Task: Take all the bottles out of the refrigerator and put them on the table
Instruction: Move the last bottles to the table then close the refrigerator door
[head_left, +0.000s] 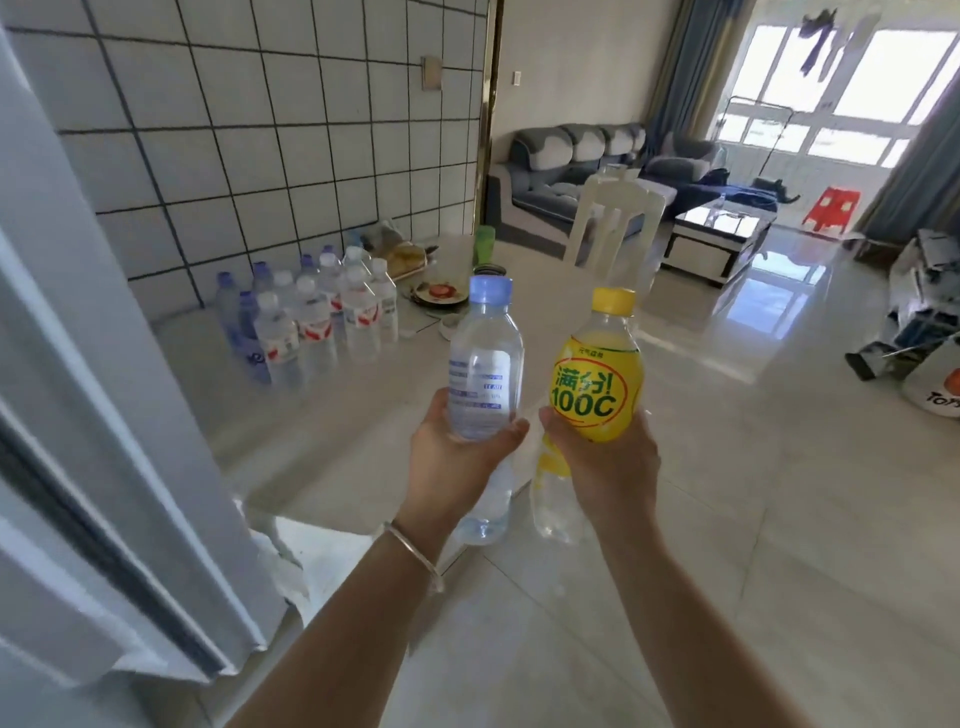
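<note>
There was one camera, worn on the person's head. It looked forward and down, past both arms held out close in front. The view was very wide (straight lines bent near the edges). The hands sat near the middle, the table (519, 332) lay just beyond them, and the sofa (566, 171) and window (836, 88) were far off.

A pale table (519, 332) carries a cluster of water bottles (317, 312) by the tiled wall; right of them sit a plate (441, 293) and green cup (485, 244).
</note>
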